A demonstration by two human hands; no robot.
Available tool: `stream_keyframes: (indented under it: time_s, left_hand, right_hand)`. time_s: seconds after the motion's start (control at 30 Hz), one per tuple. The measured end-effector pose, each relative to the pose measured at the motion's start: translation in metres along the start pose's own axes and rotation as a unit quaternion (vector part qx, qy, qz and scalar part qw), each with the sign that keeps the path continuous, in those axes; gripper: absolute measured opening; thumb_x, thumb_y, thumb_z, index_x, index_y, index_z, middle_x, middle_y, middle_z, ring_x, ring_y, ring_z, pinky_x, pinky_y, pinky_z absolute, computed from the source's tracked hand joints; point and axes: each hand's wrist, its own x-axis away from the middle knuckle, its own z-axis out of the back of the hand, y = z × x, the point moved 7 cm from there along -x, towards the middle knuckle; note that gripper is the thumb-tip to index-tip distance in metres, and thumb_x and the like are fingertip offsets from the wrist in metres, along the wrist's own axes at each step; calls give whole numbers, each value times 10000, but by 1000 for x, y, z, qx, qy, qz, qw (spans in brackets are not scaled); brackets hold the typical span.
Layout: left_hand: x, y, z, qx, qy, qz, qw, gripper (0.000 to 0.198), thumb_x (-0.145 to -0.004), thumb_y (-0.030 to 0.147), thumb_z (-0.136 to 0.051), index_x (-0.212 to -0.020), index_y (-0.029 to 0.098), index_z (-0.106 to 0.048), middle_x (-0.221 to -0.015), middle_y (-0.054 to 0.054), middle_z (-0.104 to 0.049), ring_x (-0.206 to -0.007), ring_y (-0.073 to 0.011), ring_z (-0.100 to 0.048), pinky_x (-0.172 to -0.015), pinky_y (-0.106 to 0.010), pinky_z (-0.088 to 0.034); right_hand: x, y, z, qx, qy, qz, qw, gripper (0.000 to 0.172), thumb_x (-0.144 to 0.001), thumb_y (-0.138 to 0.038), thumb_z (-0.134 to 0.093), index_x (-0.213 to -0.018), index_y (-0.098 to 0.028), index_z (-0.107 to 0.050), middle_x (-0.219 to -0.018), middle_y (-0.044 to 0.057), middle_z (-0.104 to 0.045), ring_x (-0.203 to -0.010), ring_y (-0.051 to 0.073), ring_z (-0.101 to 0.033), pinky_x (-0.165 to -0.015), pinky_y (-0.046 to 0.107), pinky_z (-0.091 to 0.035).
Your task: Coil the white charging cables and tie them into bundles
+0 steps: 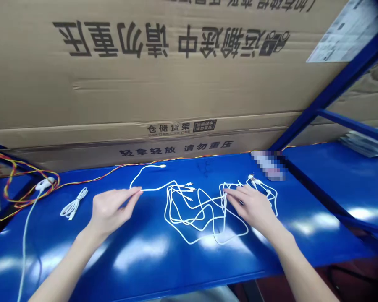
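Over blue shelving (189, 270), left hand (113, 207) pinching white cable (154, 190), right hand (253, 205) pinching tangled cables (224, 212), forearms (71, 258) apart.

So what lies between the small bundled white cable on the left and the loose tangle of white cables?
In the head view: the left hand, pinching a thin white cable strand that runs toward the tangle, over the glossy blue shelf.

Left hand (115, 205): bare; slim-fingered, rounded at the back, narrow-wristed.
Left forearm (69, 263): bare, smooth, slender; broadening toward the elbow end, cropped by the lower edge of view.
Right hand (253, 204): bare; slim-fingered, of matching build.
Right forearm (300, 268): bare, smooth, slender; likewise cropped.
Nail detail: too small to tell.
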Motion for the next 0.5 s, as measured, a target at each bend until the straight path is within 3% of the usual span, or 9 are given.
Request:
stream_keyframes:
  time_s: [0.17, 0.27, 0.37, 0.5]
  left_hand:
    - [49, -13, -34, -70, -147, -22, 986, 128, -970, 256, -655, -1000, 245, -779, -761, 14, -791, -592, -153, -713, -584, -288, -478]
    - [63, -9, -53, -37, -213, -11, 976, 189, -1006, 287, -596, -991, 247, -780, -817, -5, -799, -644, -164, -722, -627, -298, -491]
    - [67, -8, -61, 19, -232, 16, 973, 219, -1016, 307, -583, -962, 251, -788, -860, -9, -811, -693, -167, -741, -679, -298, -506]
    - [72, -16, -59, 73, -238, 60, 967, 236, -998, 370, -624, -888, 259, -802, -754, 7, -783, -626, -146, -703, -642, -281, -483]
  right_hand:
    - [-4, -1, 6, -88, 24, -5, 996, 273, -1038, -319, -555, -1175, -251, -781, -802, 28, -753, -698, 184, -657, -728, 348, -538]
    - [-11, -6, 14, -121, 35, -19, 992, 231, -1020, -312, -596, -1129, -258, -792, -912, 32, -800, -755, 196, -714, -783, 368, -564]
    - [-25, -19, 28, -141, 59, -27, 988, 206, -1007, -305, -617, -1105, -267, -794, -1008, 31, -813, -820, 206, -747, -813, 371, -580]
    - [-51, -45, 46, -147, 69, 3, 987, 215, -1000, -281, -607, -1110, -278, -791, -949, 15, -805, -770, 184, -733, -783, 343, -583]
